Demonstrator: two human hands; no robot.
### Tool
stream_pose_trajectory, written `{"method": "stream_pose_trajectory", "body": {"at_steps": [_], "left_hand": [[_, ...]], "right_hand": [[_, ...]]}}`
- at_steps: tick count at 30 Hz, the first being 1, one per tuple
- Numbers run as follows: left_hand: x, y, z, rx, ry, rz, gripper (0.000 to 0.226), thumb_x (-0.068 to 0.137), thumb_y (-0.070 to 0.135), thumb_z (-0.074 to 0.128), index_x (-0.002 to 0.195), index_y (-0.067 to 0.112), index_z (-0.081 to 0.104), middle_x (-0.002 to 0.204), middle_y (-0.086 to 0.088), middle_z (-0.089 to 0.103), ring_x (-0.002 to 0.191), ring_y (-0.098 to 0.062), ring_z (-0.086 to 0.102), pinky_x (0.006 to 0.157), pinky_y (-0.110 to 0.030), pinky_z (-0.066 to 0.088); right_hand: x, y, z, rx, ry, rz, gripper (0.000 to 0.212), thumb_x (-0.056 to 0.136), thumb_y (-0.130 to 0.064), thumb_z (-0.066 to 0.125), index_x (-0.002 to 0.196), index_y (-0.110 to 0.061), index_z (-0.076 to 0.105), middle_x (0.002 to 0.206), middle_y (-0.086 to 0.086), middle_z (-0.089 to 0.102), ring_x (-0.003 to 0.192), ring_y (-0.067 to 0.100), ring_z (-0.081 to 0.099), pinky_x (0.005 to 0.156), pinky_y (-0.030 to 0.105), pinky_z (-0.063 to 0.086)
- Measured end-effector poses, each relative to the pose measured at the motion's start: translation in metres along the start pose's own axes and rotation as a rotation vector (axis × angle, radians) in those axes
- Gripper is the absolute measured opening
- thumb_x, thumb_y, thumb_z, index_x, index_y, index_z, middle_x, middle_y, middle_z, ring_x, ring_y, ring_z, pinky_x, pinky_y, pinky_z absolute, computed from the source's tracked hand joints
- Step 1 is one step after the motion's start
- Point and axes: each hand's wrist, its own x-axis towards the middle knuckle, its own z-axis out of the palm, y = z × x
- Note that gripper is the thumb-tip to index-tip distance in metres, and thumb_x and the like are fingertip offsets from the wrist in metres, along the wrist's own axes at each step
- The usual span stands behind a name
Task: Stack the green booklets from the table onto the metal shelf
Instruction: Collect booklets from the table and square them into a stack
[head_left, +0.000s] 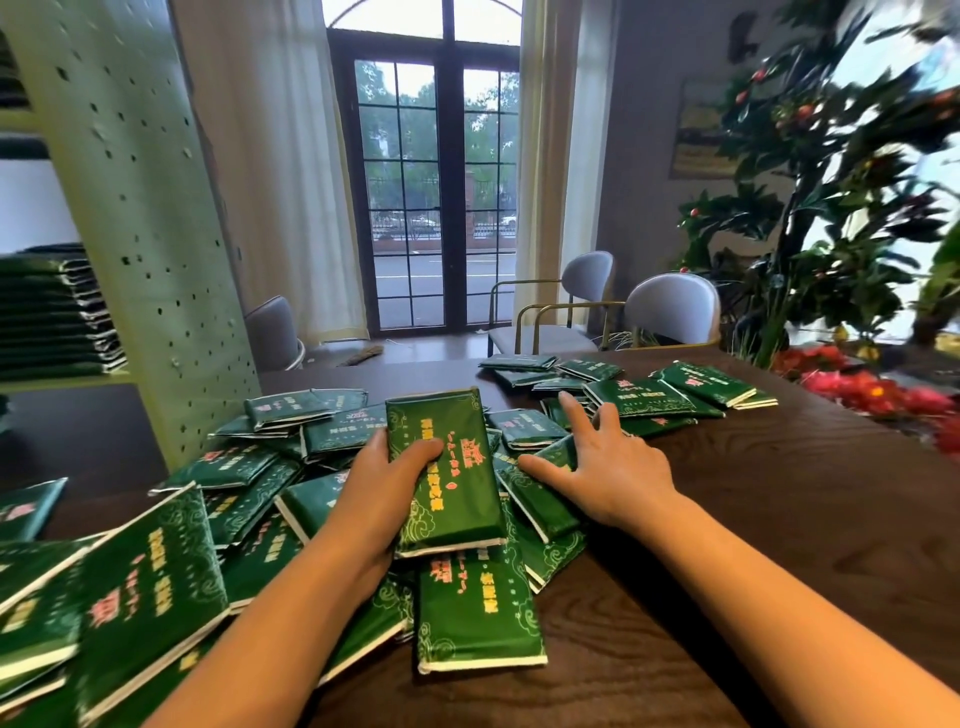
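Several green booklets (322, 431) lie scattered in a loose pile across the dark wooden table (779, 519). My left hand (379, 478) grips one green booklet (447, 467) by its left edge, thumb on the cover, and holds it above the pile. My right hand (608, 462) lies with spread fingers on another booklet (540, 493) just to the right. The pale green metal shelf (135, 218) stands at the left, with a stack of green booklets (57, 317) on one of its levels.
The shelf's perforated side panel rises between the table and the stack. Grey chairs (670, 306) stand behind the table before a glass door (441, 208). A leafy plant (831, 208) and red flowers (872, 389) fill the right side.
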Motion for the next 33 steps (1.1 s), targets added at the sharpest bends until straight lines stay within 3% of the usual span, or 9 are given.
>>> {"method": "stream_pose_trajectory", "body": {"at_steps": [6,9,10,13,16,19,25,29,33], "left_hand": [[0.000,0.001,0.000,-0.028,0.001,-0.009,0.017,0.094,0.016,0.056,0.109,0.010,0.057,0.080,-0.006,0.073,0.061,-0.017,0.068,0.050,-0.026,0.052],[0.000,0.002,0.001,-0.053,0.000,-0.028,0.018,0.094,0.015,0.056,0.111,0.009,0.057,0.082,-0.007,0.073,0.063,-0.018,0.069,0.051,-0.026,0.053],[0.000,0.002,0.001,-0.061,-0.001,-0.036,0.019,0.094,0.015,0.056,0.111,0.009,0.057,0.083,-0.008,0.073,0.064,-0.018,0.069,0.051,-0.026,0.053],[0.000,0.003,0.000,-0.094,0.001,-0.058,0.017,0.093,0.014,0.057,0.109,0.008,0.058,0.081,-0.008,0.074,0.062,-0.018,0.069,0.048,-0.025,0.054],[0.000,0.004,-0.001,-0.131,0.010,-0.086,0.014,0.094,0.014,0.056,0.106,0.008,0.058,0.077,-0.008,0.072,0.061,-0.020,0.068,0.050,-0.026,0.056],[0.000,0.005,-0.002,-0.160,0.007,-0.120,0.011,0.094,0.014,0.056,0.103,0.008,0.057,0.072,-0.008,0.071,0.058,-0.020,0.067,0.051,-0.028,0.057],[0.000,0.007,-0.004,-0.209,-0.035,-0.181,0.020,0.094,0.014,0.054,0.111,0.004,0.054,0.072,-0.010,0.067,0.056,-0.021,0.065,0.049,-0.028,0.057],[-0.001,0.006,-0.003,-0.168,-0.114,-0.226,0.022,0.095,0.015,0.048,0.110,0.001,0.056,0.070,-0.012,0.066,0.055,-0.021,0.064,0.050,-0.028,0.057],[-0.002,0.004,0.000,-0.132,-0.190,-0.282,0.025,0.097,0.018,0.045,0.098,0.001,0.064,0.072,-0.016,0.069,0.056,-0.023,0.067,0.060,-0.034,0.058]], "right_hand": [[0.003,0.002,-0.005,0.115,0.133,0.029,0.085,0.084,-0.069,0.045,0.149,-0.021,0.016,0.140,0.013,0.034,0.114,0.034,0.053,0.084,0.041,0.045],[0.009,0.006,-0.004,0.496,0.166,-0.019,0.076,0.087,-0.034,0.065,0.148,-0.011,0.026,0.136,0.014,0.047,0.121,0.029,0.050,0.099,0.037,0.041],[0.011,0.008,-0.004,0.641,0.175,-0.011,0.071,0.085,-0.022,0.067,0.146,-0.010,0.033,0.127,0.013,0.056,0.115,0.028,0.055,0.099,0.037,0.043],[0.013,0.011,-0.006,1.091,0.171,0.056,0.051,0.082,-0.001,0.063,0.130,-0.014,0.053,0.099,0.014,0.065,0.081,0.026,0.065,0.082,0.048,0.055],[0.016,0.011,-0.009,1.483,0.148,0.103,0.044,0.085,0.008,0.054,0.117,-0.023,0.058,0.102,0.017,0.062,0.075,0.025,0.064,0.065,0.038,0.058],[0.017,0.010,-0.012,1.815,0.079,0.149,0.048,0.091,0.009,0.044,0.128,-0.023,0.048,0.100,0.021,0.063,0.069,0.026,0.064,0.057,0.033,0.056],[0.007,-0.001,-0.017,1.792,-0.061,0.185,0.051,0.094,0.000,0.038,0.137,-0.025,0.039,0.091,0.010,0.057,0.060,0.014,0.057,0.036,0.021,0.044],[0.003,-0.007,-0.016,1.775,-0.156,-0.040,0.064,0.084,0.013,0.041,0.135,-0.025,0.042,0.072,0.010,0.058,0.054,0.015,0.058,0.048,0.023,0.052],[0.003,-0.013,-0.016,1.912,-0.174,-0.215,0.057,0.066,0.007,0.060,0.119,-0.013,0.051,0.083,0.009,0.069,0.065,0.018,0.067,0.056,0.026,0.056]]}}
